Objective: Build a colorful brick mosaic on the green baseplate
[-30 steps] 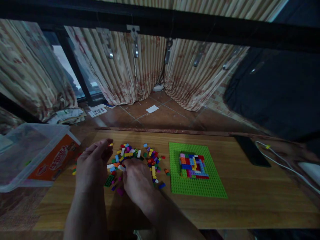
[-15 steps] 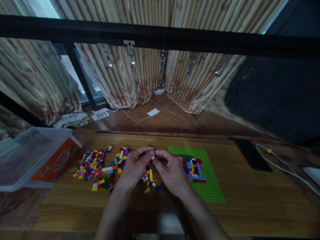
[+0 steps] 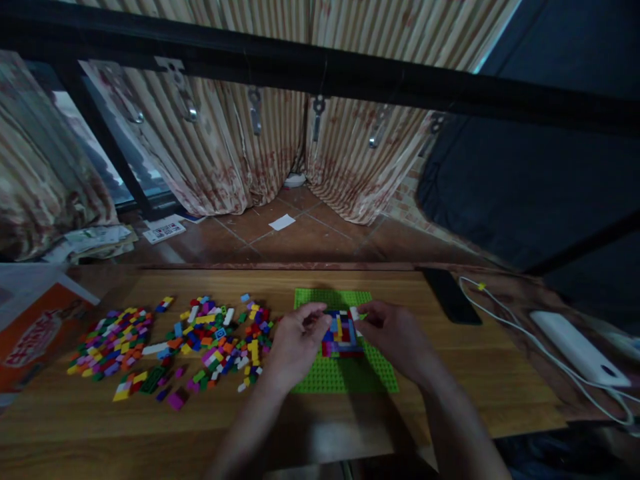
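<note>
A green baseplate (image 3: 350, 379) lies on the wooden table (image 3: 475, 373) with a flat multicoloured brick build (image 3: 341, 333) on it. My left hand (image 3: 295, 343) rests on the plate's left side, fingers touching the build's left edge. My right hand (image 3: 395, 337) is at the build's right edge, thumb and forefinger pinched on a small white brick (image 3: 355, 313). A spread of loose coloured bricks (image 3: 220, 337) lies left of my left hand, and a second, tighter pile of bricks (image 3: 113, 333) sits further left.
An orange box (image 3: 35, 337) stands at the table's left end. A black phone (image 3: 450, 303), a white cable (image 3: 525, 337) and a white power bank (image 3: 575, 347) lie at the right. Curtains and a tiled floor are beyond the far edge.
Both hands have moved right, from the loose bricks to the baseplate. The right hand now holds a white brick at the build. The view has shifted right.
</note>
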A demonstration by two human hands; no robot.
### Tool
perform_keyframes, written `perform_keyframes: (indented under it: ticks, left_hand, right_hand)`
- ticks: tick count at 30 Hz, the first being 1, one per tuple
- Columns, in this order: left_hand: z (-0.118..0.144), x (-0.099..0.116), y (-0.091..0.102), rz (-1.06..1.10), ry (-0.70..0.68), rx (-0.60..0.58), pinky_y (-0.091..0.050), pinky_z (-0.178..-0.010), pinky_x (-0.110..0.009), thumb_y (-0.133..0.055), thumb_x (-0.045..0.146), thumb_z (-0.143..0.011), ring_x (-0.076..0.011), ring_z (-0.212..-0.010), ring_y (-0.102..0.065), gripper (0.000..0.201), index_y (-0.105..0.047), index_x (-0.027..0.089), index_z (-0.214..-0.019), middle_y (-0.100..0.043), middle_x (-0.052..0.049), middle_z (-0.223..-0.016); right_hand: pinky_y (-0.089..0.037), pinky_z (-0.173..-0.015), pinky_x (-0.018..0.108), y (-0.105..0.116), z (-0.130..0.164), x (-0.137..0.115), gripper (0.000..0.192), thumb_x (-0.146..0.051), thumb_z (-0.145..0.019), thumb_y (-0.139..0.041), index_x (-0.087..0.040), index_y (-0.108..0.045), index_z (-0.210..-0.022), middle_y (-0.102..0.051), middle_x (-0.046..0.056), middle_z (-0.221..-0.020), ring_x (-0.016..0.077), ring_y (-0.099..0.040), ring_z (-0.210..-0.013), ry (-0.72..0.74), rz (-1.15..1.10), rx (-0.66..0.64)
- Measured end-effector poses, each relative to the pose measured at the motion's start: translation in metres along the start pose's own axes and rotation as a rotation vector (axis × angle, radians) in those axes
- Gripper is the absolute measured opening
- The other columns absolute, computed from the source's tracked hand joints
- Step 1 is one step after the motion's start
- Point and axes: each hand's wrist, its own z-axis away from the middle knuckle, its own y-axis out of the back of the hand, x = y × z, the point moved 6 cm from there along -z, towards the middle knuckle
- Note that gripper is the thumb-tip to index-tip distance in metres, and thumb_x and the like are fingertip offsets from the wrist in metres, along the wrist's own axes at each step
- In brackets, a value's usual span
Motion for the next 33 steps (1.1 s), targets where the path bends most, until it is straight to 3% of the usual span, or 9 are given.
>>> perform_keyframes:
  ticks: [2,5,11,17,23,33]
  left_hand:
    - [0.0,-0.004,0.0,-0.124,-0.015,0.036,-0.052,-0.076,-0.031,-0.06,0.032,-0.083,-0.0187,-0.08,-0.069,0.025,-0.071,0.019,-0.101,-0.074,-0.005,-0.089]
    - [0.0,-0.01,0.0,-0.24,-0.002,0.061,-0.052,-0.076,-0.031,-0.057,0.031,-0.084,-0.0189,-0.08,-0.069,0.025,-0.07,0.018,-0.101,-0.074,-0.005,-0.087]
    - [0.001,-0.017,-0.003,-0.27,0.046,0.1,-0.05,-0.066,-0.028,-0.055,0.031,-0.085,-0.0171,-0.069,-0.066,0.025,-0.068,0.019,-0.103,-0.072,-0.003,-0.08]
    - [0.003,-0.021,-0.003,-0.354,0.086,0.138,-0.048,-0.068,-0.028,-0.057,0.021,-0.082,-0.0178,-0.075,-0.065,0.029,-0.065,0.017,-0.11,-0.071,-0.007,-0.088]
    - [0.002,-0.022,-0.003,-0.346,0.087,0.123,-0.048,-0.068,-0.028,-0.056,0.017,-0.082,-0.0174,-0.076,-0.064,0.031,-0.065,0.017,-0.112,-0.069,-0.007,-0.091]
    - [0.004,-0.026,-0.005,-0.273,0.055,0.124,-0.047,-0.059,-0.023,-0.057,0.015,-0.081,-0.0138,-0.064,-0.061,0.032,-0.064,0.019,-0.112,-0.066,-0.002,-0.08]
  right_hand:
    - [-0.037,-0.05,0.024,0.012,-0.003,0.021,0.021,-0.023,-0.074,-0.06,-0.016,-0.072,-0.09,-0.066,0.0,-0.061,0.0143,-0.059,-0.054,-0.081,0.081,0.02]
    - [-0.038,-0.051,0.024,0.011,-0.006,0.037,0.02,-0.021,-0.074,-0.06,-0.015,-0.071,-0.089,-0.063,-0.001,-0.057,0.0137,-0.058,-0.051,-0.127,0.123,-0.038]
    - [-0.041,-0.056,0.024,-0.006,-0.005,0.033,0.018,-0.018,-0.075,-0.062,-0.014,-0.07,-0.091,-0.064,-0.001,-0.057,0.0131,-0.059,-0.05,-0.166,0.164,-0.087]
    - [-0.044,-0.058,0.025,-0.012,-0.007,0.032,0.013,-0.018,-0.074,-0.066,-0.016,-0.069,-0.086,-0.066,0.0,-0.057,0.0136,-0.061,-0.053,-0.161,0.14,-0.072]
    - [-0.049,-0.052,0.023,-0.02,-0.011,0.046,0.011,-0.022,-0.079,-0.061,-0.016,-0.068,-0.085,-0.067,0.001,-0.065,0.0128,-0.062,-0.053,-0.189,-0.104,-0.094]
    - [-0.049,-0.047,0.02,-0.025,-0.014,0.059,0.008,-0.023,-0.072,-0.07,-0.016,-0.068,-0.07,-0.062,-0.003,-0.053,0.0094,-0.057,-0.046,-0.302,-0.341,-0.088]
